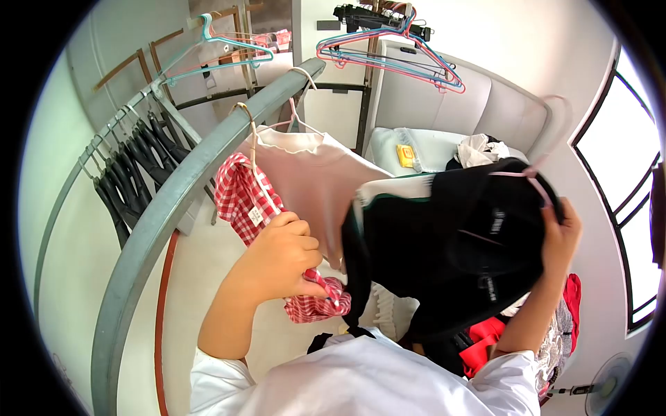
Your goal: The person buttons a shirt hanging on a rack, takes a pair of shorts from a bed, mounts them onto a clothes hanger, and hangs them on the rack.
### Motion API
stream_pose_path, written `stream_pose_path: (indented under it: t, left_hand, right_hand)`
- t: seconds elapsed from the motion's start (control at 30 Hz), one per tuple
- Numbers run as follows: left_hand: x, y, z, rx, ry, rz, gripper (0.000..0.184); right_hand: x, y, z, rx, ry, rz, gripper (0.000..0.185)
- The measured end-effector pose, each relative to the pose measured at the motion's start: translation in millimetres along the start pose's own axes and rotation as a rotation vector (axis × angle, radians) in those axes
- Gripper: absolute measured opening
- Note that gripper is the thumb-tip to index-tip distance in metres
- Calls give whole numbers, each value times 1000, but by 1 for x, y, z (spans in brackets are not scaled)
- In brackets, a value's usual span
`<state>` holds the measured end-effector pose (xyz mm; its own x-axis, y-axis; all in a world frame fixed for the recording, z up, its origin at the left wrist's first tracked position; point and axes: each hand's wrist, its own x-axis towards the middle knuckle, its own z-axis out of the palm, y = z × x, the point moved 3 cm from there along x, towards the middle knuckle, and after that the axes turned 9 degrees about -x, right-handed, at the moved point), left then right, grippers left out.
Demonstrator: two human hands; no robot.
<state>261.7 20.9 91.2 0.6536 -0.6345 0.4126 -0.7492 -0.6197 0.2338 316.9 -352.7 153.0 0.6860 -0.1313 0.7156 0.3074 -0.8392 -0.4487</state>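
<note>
My left hand (283, 249) is closed on a red-and-white checked garment (237, 197), which hangs from the rail on a pale hanger (254, 142). A small white label shows on the checked cloth. Behind it hangs a pale pink top (295, 166) on its own hanger. At the right, my right hand (560, 236) grips the edge of a black garment (444, 243) with a white and green part and small white lettering. A pink hanger (533, 175) sticks out at its top, near my fingers. Part of my right fingers is hidden behind the cloth.
A thick grey metal rail (156, 187) curves across my left side. Black clip hangers (132, 170) hang from a thinner rail. Blue and pink hangers (388, 52) hang ahead. On a grey sofa (430, 97) lies a yellow packet (405, 155). Piled clothes (555, 340) and a fan (609, 383) are at right.
</note>
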Motion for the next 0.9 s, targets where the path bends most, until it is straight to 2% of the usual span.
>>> stream_pose_path:
  t: [0.17, 0.23, 0.43, 0.53, 0.77, 0.9]
  left_hand:
    - [6, -2, 11, 95, 38, -73, 36]
    - [8, -2, 15, 132, 32, -86, 36]
    - [19, -8, 28, 214, 145, -146, 37]
    - [25, -8, 32, 217, 192, -197, 35]
    - [30, -19, 46, 218, 291, -199, 38]
    - [22, -15, 44, 147, 474, -112, 39]
  right_hand:
    - [-9, -86, 59, -7, -146, -105, 16]
    - [-2, -101, 91, -125, -142, -185, 21]
    - [2, -155, 158, -86, -106, -280, 23]
    - [-4, -174, 192, -52, -160, -314, 24]
    - [-29, -158, 253, 9, -300, -284, 22]
    - [-34, -151, 262, 26, -354, -223, 21]
